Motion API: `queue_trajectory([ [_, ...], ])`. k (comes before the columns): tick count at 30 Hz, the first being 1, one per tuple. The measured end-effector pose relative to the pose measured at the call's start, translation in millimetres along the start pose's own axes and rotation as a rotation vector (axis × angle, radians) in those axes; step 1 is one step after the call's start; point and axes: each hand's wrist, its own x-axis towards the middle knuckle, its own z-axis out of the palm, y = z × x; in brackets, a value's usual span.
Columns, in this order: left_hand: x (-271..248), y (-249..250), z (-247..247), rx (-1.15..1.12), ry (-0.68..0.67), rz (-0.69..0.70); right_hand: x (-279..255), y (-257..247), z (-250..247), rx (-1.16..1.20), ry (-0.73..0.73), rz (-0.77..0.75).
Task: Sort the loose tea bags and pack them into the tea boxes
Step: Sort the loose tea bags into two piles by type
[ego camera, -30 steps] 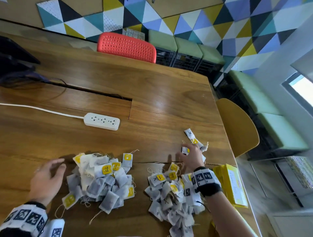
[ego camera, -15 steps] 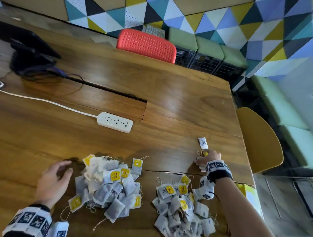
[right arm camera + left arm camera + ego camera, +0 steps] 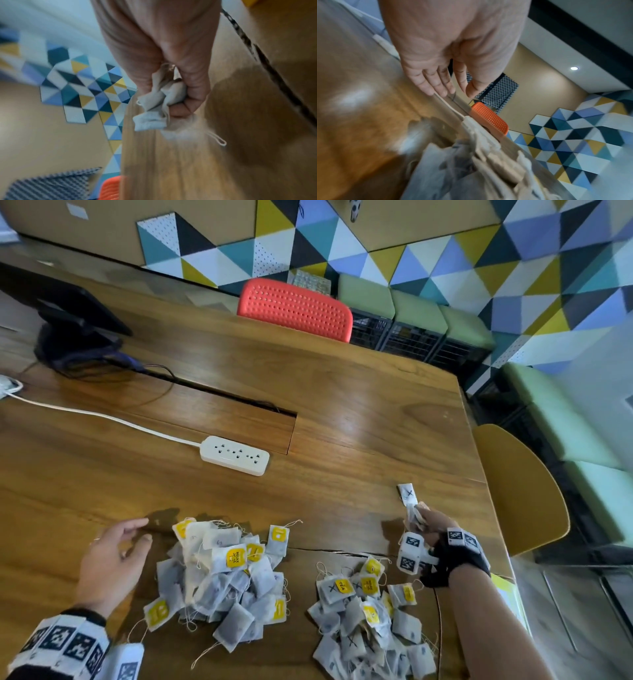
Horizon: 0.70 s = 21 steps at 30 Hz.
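Observation:
Two heaps of grey tea bags with yellow tags lie on the wooden table (image 3: 342, 392): a left heap (image 3: 226, 580) and a right heap (image 3: 370, 618). My left hand (image 3: 113, 559) hovers flat beside the left heap, its fingers (image 3: 435, 83) straight and holding nothing. My right hand (image 3: 428, 522) is fisted round a bunch of tea bags (image 3: 157, 102) beyond the right heap. One tea bag marked with an X (image 3: 407, 494) sticks up just past that fist. A yellow tea box (image 3: 507, 590) shows partly behind my right forearm at the table's edge.
A white power strip (image 3: 234, 455) with its cord lies mid-table behind the heaps. A dark device (image 3: 68, 320) stands at the far left. A red chair (image 3: 294, 308) and a yellow chair (image 3: 520, 491) stand at the table's edges.
My right hand drew back towards me and closed tighter round its tea bags. The left hand stayed beside the left heap. The head view swung left.

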Motion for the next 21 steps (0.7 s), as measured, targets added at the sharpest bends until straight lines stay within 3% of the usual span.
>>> queue_trajectory([
  [3,-0.3,21.7,-6.9,0.008,-0.005,0.081,-14.9,-6.1,3.4,0.448,-0.172,0.163],
  [7,-14.5,69.2,-2.8,-0.058,-0.073,0.286,-59.9,4.3,23.4,0.634,-0.467,0.165],
  [10,-33.3,99.3,11.0,-0.089,-0.229,0.479,-108.5,26.5,50.3,0.744,-0.55,0.227],
  [14,-65.5,134.8,32.4,-0.109,-0.544,0.629,-156.0,66.1,93.5,0.603,-0.601,0.235],
  [16,-74.2,142.3,42.4,-0.083,-0.628,0.656,-174.1,78.1,110.9,0.511,-0.604,0.228],
  [21,-81.4,145.7,55.4,-0.15,-0.539,0.564,-195.9,93.3,118.5,0.551,-0.749,0.28],
])
